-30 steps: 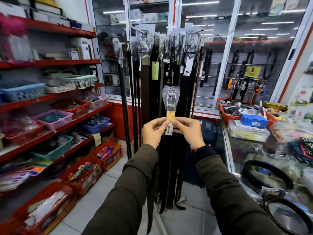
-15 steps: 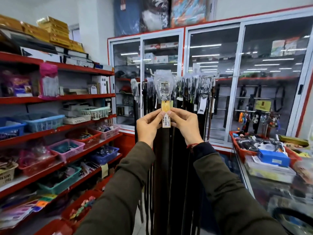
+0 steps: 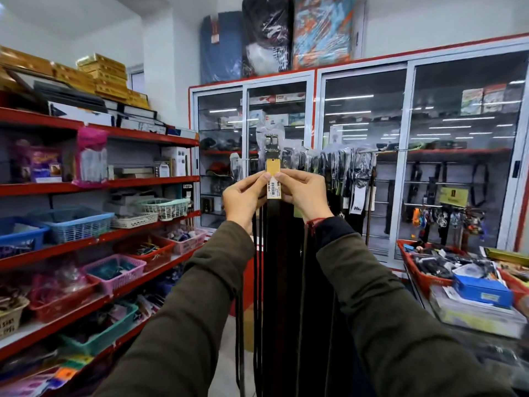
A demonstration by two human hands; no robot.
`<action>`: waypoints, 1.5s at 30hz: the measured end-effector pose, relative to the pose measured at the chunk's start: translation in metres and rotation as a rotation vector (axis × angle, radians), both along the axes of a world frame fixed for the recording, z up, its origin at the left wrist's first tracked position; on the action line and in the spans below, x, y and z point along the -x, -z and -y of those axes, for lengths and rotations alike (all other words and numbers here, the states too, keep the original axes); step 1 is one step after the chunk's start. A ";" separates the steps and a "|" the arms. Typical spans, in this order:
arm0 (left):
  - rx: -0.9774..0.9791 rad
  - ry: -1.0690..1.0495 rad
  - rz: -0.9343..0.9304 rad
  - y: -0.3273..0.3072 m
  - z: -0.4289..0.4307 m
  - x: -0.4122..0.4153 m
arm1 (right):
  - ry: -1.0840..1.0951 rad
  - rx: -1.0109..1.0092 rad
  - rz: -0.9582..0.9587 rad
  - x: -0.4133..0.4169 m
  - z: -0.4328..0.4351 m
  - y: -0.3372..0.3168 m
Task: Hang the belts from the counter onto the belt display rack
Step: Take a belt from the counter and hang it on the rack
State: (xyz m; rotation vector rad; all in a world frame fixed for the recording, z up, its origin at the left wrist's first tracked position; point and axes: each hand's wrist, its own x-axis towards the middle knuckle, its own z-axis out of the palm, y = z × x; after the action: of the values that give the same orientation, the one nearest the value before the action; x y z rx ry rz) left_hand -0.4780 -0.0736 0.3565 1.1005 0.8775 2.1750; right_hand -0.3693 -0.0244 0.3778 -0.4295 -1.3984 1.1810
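I hold a dark belt (image 3: 279, 253) upright in front of me, its buckle (image 3: 270, 140) wrapped in clear plastic at the top. My left hand (image 3: 243, 197) and my right hand (image 3: 303, 194) pinch the belt just below the buckle, on either side of its yellow tag and barcode label (image 3: 273, 183). The strap hangs straight down between my sleeves. Right behind it stands the belt display rack (image 3: 340, 164) with several black belts hanging from it, buckles in plastic. The buckle I hold sits slightly above the rack's row of buckles.
Red shelves (image 3: 100, 239) with plastic baskets line the left side. Glass cabinets (image 3: 363, 167) stand behind the rack. The glass counter (image 3: 472, 333) at the right carries a red tray (image 3: 420, 277) of goods and a blue box (image 3: 482, 290).
Both hands have raised the belt from chest height up to the level of the rack's top. The view has tilted upward, and the coiled belts on the counter have left the frame.
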 end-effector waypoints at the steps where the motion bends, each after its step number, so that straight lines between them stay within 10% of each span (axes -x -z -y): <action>1: 0.009 0.004 -0.004 0.000 -0.001 0.002 | -0.002 0.012 0.001 0.001 -0.001 0.000; 21: 0.164 -0.106 -0.159 0.021 -0.067 0.018 | 0.190 0.150 0.135 0.022 -0.064 0.026; 33: 0.052 -0.749 -0.981 0.119 -0.061 -0.036 | 0.812 -0.426 0.461 -0.043 -0.043 0.125; 45: 0.197 -0.461 -1.130 0.242 -0.034 -0.170 | 1.147 -0.264 0.858 -0.189 0.005 0.249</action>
State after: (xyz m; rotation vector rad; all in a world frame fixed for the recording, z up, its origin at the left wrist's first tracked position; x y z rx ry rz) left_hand -0.3079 -0.0398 0.1147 2.2160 1.9075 1.5670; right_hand -0.1805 -0.0293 0.1291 -1.4080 -1.5623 -0.1827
